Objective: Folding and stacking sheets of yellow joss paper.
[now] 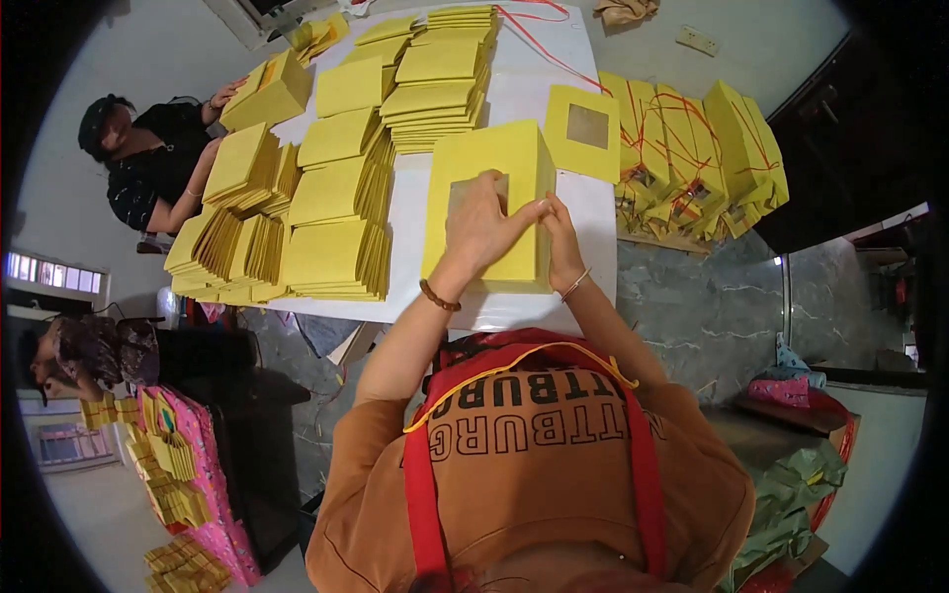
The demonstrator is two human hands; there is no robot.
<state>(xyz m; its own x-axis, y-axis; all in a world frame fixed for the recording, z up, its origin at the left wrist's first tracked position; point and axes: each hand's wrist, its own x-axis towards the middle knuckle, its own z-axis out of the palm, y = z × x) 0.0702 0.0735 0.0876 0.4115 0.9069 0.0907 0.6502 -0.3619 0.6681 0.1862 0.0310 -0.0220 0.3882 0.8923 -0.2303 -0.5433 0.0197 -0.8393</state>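
In front of me a thick block of yellow paper pieces [486, 153] lies on the white table. A see-through window [461, 194] shows in its top face. My left hand [479, 227] rests on top with the fingers stretched over part of the window and the thumb reaching to the right edge. Along the block's right side my right hand [563, 242] lies with extended fingers, its tips close to the left thumb. The hands hide part of the window and side. Just beyond sits a yellow windowed piece [561, 104].
Yellow paper stacks [336, 262] fill the table's left side. Yellow bundles tied with red string [672, 133] stand off its right edge. At left a person [163, 163] handles a stack; another person [94, 356] is by a pink-covered table [213, 465]. Green wrapping [791, 504] lies lower right.
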